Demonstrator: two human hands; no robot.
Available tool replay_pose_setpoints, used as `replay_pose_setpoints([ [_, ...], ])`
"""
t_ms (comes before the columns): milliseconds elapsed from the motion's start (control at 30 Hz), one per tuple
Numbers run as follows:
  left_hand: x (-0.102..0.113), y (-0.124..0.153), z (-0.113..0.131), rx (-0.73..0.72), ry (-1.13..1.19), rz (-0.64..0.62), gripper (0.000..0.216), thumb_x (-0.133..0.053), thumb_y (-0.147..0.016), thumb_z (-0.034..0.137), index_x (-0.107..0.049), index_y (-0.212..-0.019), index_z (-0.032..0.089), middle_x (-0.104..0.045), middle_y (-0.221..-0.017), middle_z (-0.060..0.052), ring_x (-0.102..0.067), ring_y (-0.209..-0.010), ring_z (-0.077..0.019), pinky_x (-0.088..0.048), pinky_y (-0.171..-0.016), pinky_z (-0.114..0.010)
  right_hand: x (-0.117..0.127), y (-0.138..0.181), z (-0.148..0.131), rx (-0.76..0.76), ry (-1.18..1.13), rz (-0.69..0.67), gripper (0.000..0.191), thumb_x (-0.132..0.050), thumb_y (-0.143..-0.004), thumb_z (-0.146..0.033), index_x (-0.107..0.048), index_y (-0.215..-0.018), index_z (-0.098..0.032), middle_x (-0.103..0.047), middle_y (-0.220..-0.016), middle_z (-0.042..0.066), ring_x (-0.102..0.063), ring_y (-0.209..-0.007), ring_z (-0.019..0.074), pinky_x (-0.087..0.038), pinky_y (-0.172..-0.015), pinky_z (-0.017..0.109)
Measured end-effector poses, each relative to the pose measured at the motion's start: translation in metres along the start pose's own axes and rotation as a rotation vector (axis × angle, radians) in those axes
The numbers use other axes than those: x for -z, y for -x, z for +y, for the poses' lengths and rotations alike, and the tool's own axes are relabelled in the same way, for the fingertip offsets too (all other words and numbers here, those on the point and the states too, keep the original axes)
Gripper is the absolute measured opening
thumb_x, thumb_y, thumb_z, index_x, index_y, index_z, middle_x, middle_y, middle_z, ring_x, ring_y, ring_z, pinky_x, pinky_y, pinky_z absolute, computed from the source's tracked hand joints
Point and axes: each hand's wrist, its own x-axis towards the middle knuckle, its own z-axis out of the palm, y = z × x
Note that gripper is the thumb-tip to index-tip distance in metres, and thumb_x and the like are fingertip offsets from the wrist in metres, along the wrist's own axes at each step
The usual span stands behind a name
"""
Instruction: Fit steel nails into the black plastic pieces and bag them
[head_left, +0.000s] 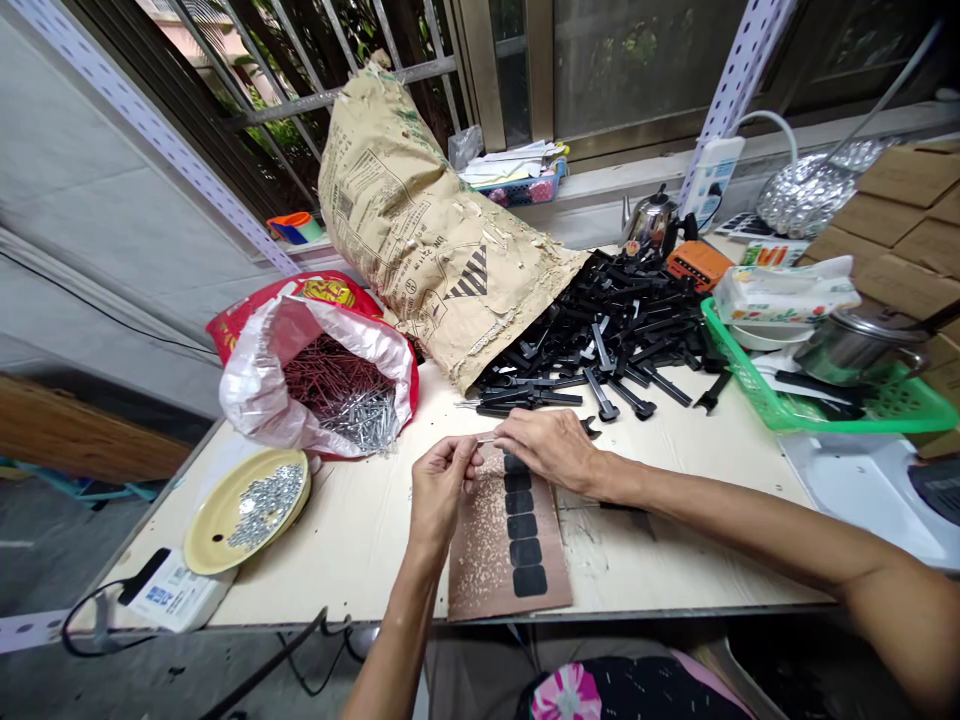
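Observation:
My left hand [448, 480] is closed in a pinch on a thin, shiny metal piece [486, 438], too small to name exactly. Bent over the other end of that piece are the fingers of my right hand [551, 447]; their grip is partly hidden. A dark wrench-like end [590, 428] shows just past my right hand, and I cannot tell whether it is held. Below both hands lies a brown board [480, 560] with a column of black rounded squares [523, 526] and pale worn specks. Black plastic parts [622, 320] are heaped just beyond.
A paper sack [442, 250] leans behind the heap. Left of it stands a bag [255, 390] of long red and silver screws [337, 390]. A yellow dish [201, 540] holds small metal pieces. Rightward are a green basket [810, 420], a kettle [651, 220] and cardboard boxes [892, 215].

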Motion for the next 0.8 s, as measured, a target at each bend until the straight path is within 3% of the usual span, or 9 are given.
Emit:
replay_pose_setpoints([
  [100,0.000,0.001,0.006,-0.094,-0.173,-0.006,0.028,-0.061,-0.079,0.042,-0.058,-0.071,0.015,-0.050,-0.062,0.004,-0.042,-0.054,-0.0063,-0.033,-0.049,-0.017,0.002,0.000,0.002,-0.043,-0.162,-0.092,0.028,-0.039,-0.097,-0.034,-0.062,-0.091,-0.020,-0.062,-0.079,-0.002,-0.051,-0.066,0.0091,-0.025,-0.055,0.023],
  [167,-0.004,0.002,0.008,-0.071,-0.143,-0.032,0.030,-0.061,-0.079,0.043,-0.053,-0.069,0.016,-0.042,-0.058,0.006,-0.037,-0.050,-0.0054,-0.030,-0.046,-0.016,0.001,0.001,0.002,0.013,-0.046,-0.031,0.028,-0.038,-0.097,-0.028,-0.062,-0.088,-0.018,-0.061,-0.079,0.000,-0.049,-0.067,0.0101,-0.024,-0.056,0.025],
  [300,-0.010,-0.001,0.006,0.274,0.278,-0.219,0.036,-0.065,-0.075,0.046,-0.044,-0.070,0.017,-0.030,-0.054,0.010,-0.020,-0.041,-0.0025,-0.014,-0.036,-0.012,-0.002,0.004,0.003,0.277,0.298,0.158,0.029,-0.036,-0.097,-0.018,-0.062,-0.083,-0.019,-0.061,-0.080,0.002,-0.044,-0.071,0.0135,-0.022,-0.061,0.030],
  [367,-0.009,-0.004,0.003,0.380,0.447,-0.258,0.036,-0.072,-0.070,0.041,-0.046,-0.072,0.016,-0.031,-0.054,0.010,-0.022,-0.041,-0.0012,-0.012,-0.034,-0.010,-0.002,0.006,0.005,0.283,0.346,0.201,0.027,-0.038,-0.097,-0.019,-0.062,-0.084,-0.020,-0.061,-0.082,0.002,-0.043,-0.072,0.0139,-0.022,-0.062,0.031],
  [467,-0.003,-0.009,0.000,0.401,0.585,-0.212,0.032,-0.078,-0.066,0.031,-0.053,-0.077,0.013,-0.042,-0.058,0.006,-0.036,-0.045,-0.0012,-0.027,-0.035,-0.008,-0.002,0.006,0.008,0.168,0.322,0.223,0.022,-0.042,-0.096,-0.022,-0.063,-0.089,-0.021,-0.060,-0.081,0.002,-0.043,-0.074,0.0136,-0.023,-0.062,0.030],
  [600,0.000,-0.012,-0.001,0.443,0.651,-0.168,0.019,-0.074,-0.070,0.020,-0.060,-0.079,0.010,-0.055,-0.065,0.001,-0.053,-0.055,-0.0045,-0.048,-0.048,-0.012,-0.002,0.005,0.008,0.105,0.235,0.214,0.023,-0.043,-0.096,-0.030,-0.063,-0.092,-0.022,-0.059,-0.079,0.001,-0.045,-0.074,0.0132,-0.023,-0.063,0.029],
  [800,-0.008,-0.012,0.001,0.465,0.662,-0.064,0.003,-0.062,-0.080,0.009,-0.064,-0.079,0.009,-0.065,-0.068,-0.003,-0.063,-0.058,-0.0076,-0.056,-0.058,-0.016,0.000,0.000,0.004,0.091,0.283,0.207,0.019,-0.045,-0.095,-0.028,-0.062,-0.089,-0.023,-0.059,-0.081,0.000,-0.044,-0.075,0.0141,-0.022,-0.064,0.030],
])
